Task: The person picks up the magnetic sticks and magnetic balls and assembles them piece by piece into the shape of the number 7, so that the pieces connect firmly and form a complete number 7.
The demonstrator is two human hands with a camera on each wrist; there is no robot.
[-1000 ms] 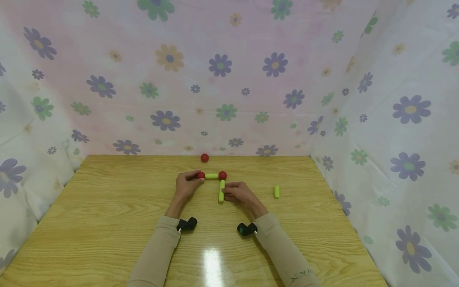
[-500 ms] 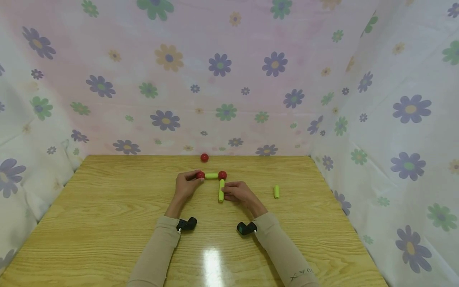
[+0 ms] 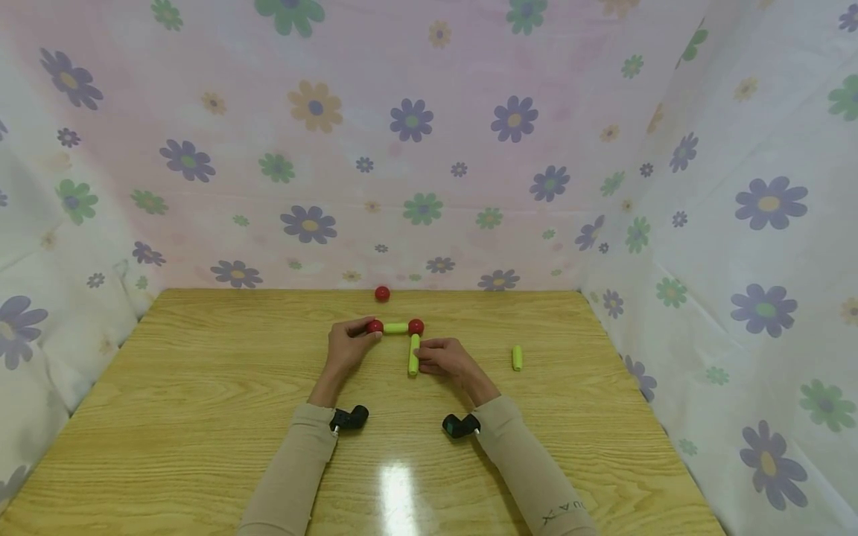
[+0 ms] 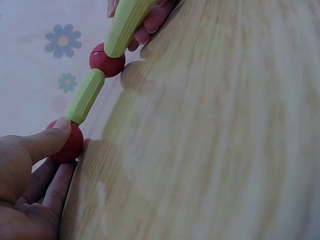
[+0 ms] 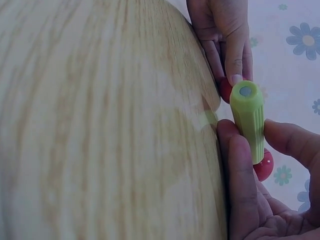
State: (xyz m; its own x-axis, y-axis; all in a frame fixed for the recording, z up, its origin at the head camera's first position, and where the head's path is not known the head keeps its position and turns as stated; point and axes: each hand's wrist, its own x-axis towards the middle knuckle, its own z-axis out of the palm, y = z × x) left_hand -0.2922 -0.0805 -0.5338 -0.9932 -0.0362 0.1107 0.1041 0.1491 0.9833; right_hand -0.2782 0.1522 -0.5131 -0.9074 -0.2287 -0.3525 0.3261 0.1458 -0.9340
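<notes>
The place looks like a makeshift recording booth: flower-printed sheets (image 3: 375,149) wall in a wood-grain surface (image 3: 201,417) on three sides, and black wrist cameras (image 3: 351,418) are worn; the wider room is hidden.

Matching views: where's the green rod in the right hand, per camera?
Head: green rod below centre, left of the right hand.
Left wrist: green rod at the top edge, left of centre, cut off.
Right wrist: green rod right of centre, mid-height.
Shared landmark: red ball at one end.
</notes>
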